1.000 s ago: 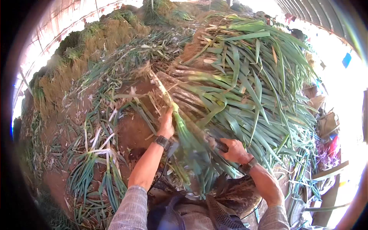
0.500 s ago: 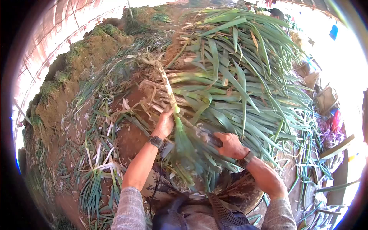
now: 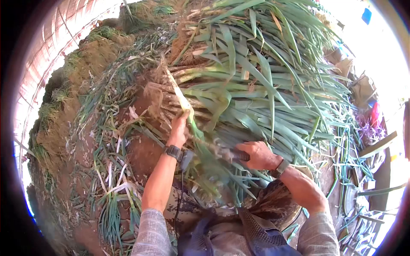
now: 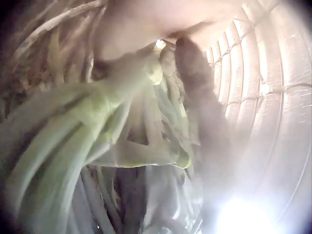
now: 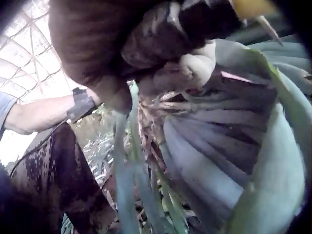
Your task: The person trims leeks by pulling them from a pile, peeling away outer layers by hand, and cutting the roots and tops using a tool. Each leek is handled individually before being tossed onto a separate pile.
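Note:
My left hand grips a leek around the top of its pale stem, with the roots pointing away from me and the green leaves falling toward my lap. In the left wrist view those leek leaves fan out below the hand. My right hand holds a tool by its dark handle. The tool's far end blurs over the leek's leaves. Seen from the right wrist, dark wrapping covers the handle in the curled fingers.
A large heap of leeks lies ahead and right, roots to the left. Stripped leaf scraps cover the ground at left, with a small bunch of leeks nearby. Both knees are close below the hands.
The head view has shifted, so the heap sits further up and left. My left hand keeps its grip on the leek. The tool in my right hand has moved higher, across the leaves.

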A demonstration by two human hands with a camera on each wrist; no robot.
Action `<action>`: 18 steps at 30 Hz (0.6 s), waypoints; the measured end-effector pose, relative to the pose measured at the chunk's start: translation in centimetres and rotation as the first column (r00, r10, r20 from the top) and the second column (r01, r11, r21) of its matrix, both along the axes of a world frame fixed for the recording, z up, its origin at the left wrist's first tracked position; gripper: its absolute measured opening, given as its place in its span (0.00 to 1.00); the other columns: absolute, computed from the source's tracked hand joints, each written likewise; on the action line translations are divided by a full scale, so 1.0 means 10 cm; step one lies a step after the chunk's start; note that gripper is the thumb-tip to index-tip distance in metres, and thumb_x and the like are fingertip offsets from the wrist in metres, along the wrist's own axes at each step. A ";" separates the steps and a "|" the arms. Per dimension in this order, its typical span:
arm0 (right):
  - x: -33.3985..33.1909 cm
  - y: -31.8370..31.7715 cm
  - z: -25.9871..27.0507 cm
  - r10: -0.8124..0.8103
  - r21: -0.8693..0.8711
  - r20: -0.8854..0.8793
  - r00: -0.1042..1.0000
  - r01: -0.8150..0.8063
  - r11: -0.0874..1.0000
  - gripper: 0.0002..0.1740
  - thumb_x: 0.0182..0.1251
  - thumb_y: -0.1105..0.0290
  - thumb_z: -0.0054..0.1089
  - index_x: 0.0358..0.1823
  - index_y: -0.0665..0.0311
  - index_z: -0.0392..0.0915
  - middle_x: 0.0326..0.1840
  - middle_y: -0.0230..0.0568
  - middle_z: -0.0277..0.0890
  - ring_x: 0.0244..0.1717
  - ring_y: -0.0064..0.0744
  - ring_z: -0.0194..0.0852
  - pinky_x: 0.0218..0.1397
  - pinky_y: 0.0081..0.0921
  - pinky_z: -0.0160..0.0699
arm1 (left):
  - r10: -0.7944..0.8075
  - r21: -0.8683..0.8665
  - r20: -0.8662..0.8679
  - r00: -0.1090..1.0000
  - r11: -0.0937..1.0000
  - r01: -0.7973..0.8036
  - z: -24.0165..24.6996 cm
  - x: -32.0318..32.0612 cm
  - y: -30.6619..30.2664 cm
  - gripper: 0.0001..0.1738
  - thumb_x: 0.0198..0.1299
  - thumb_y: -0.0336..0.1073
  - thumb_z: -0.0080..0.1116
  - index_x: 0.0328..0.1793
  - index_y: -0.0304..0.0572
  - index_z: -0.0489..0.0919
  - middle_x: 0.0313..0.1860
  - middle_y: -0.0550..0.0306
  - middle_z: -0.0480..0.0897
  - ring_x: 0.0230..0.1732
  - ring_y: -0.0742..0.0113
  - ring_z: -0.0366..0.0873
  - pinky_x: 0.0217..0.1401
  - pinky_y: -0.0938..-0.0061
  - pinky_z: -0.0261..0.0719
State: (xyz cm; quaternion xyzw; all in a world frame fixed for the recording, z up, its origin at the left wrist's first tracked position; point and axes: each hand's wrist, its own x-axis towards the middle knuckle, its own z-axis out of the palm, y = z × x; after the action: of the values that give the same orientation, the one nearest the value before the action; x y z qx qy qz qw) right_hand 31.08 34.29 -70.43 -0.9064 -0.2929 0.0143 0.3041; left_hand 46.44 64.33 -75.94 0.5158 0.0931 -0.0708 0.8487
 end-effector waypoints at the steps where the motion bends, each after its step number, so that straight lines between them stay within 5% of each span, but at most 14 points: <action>1: 0.00 0.03 -0.02 -0.056 0.038 0.052 0.997 0.054 0.998 0.21 0.52 0.66 0.69 0.50 0.61 0.80 0.37 0.52 0.82 0.39 0.55 0.81 0.40 0.45 0.80 | 0.008 0.048 0.049 0.999 0.999 -0.011 0.03 0.02 0.00 0.14 0.66 0.39 0.63 0.53 0.43 0.80 0.42 0.60 0.81 0.38 0.65 0.79 0.40 0.66 0.80; 3: 0.03 0.05 -0.03 -0.180 0.088 0.025 0.983 0.177 0.980 0.18 0.55 0.63 0.68 0.47 0.61 0.81 0.33 0.52 0.81 0.35 0.55 0.81 0.38 0.45 0.80 | -0.087 0.012 0.068 0.994 0.996 0.086 0.10 -0.04 0.04 0.19 0.67 0.48 0.63 0.55 0.44 0.79 0.42 0.59 0.81 0.38 0.63 0.80 0.40 0.65 0.82; 8: 0.07 0.00 -0.03 -0.109 0.031 0.032 0.994 0.108 0.994 0.18 0.58 0.60 0.67 0.47 0.62 0.81 0.31 0.53 0.81 0.34 0.55 0.82 0.37 0.44 0.80 | -0.190 -0.109 0.016 0.982 0.976 0.190 0.25 -0.11 0.06 0.28 0.68 0.60 0.56 0.59 0.44 0.76 0.48 0.59 0.81 0.47 0.65 0.76 0.53 0.65 0.77; 10: 0.07 -0.01 -0.02 -0.117 0.002 0.001 0.993 0.117 0.993 0.19 0.57 0.61 0.67 0.48 0.62 0.81 0.32 0.53 0.82 0.34 0.56 0.82 0.38 0.45 0.81 | -0.101 0.004 -0.048 0.994 0.995 0.101 0.23 -0.11 -0.01 0.28 0.68 0.58 0.58 0.62 0.44 0.76 0.52 0.61 0.80 0.50 0.67 0.75 0.53 0.66 0.75; 12: 0.07 -0.01 -0.04 -0.157 0.019 -0.008 0.988 0.157 0.987 0.20 0.56 0.62 0.67 0.48 0.62 0.81 0.32 0.53 0.82 0.35 0.57 0.82 0.39 0.46 0.81 | -0.195 0.030 -0.016 0.981 0.980 0.195 0.21 -0.12 -0.02 0.31 0.66 0.50 0.63 0.69 0.42 0.73 0.55 0.60 0.80 0.51 0.68 0.75 0.54 0.69 0.74; 14: 0.08 -0.02 -0.08 -0.194 0.030 -0.014 0.981 0.194 0.981 0.20 0.55 0.62 0.67 0.49 0.62 0.81 0.32 0.53 0.82 0.35 0.58 0.82 0.40 0.47 0.81 | -0.315 0.284 0.047 0.948 0.914 0.290 0.15 -0.11 -0.03 0.21 0.66 0.42 0.63 0.61 0.44 0.78 0.51 0.64 0.81 0.52 0.69 0.75 0.55 0.67 0.71; 15: 0.09 -0.03 -0.14 -0.221 0.026 -0.010 0.975 0.221 0.975 0.21 0.54 0.63 0.66 0.49 0.63 0.81 0.33 0.53 0.82 0.37 0.58 0.82 0.42 0.47 0.81 | -0.233 0.273 0.111 0.966 0.942 0.195 0.10 -0.13 -0.06 0.17 0.63 0.33 0.63 0.59 0.44 0.80 0.49 0.64 0.81 0.48 0.69 0.76 0.51 0.68 0.72; 18: 0.10 0.00 -0.13 -0.251 0.038 -0.013 0.968 0.251 0.967 0.22 0.53 0.63 0.66 0.50 0.63 0.81 0.35 0.54 0.83 0.40 0.58 0.82 0.45 0.47 0.81 | -0.088 0.333 0.053 0.995 0.941 0.066 -0.14 -0.03 -0.01 0.14 0.64 0.33 0.62 0.56 0.43 0.81 0.47 0.63 0.81 0.47 0.70 0.76 0.49 0.69 0.73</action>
State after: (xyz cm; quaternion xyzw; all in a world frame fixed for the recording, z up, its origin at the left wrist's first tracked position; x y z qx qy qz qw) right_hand 32.05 34.29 -71.74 -0.9298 -0.1749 -0.0264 0.3226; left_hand 46.10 64.18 -77.34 0.6561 0.0546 -0.0699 0.7494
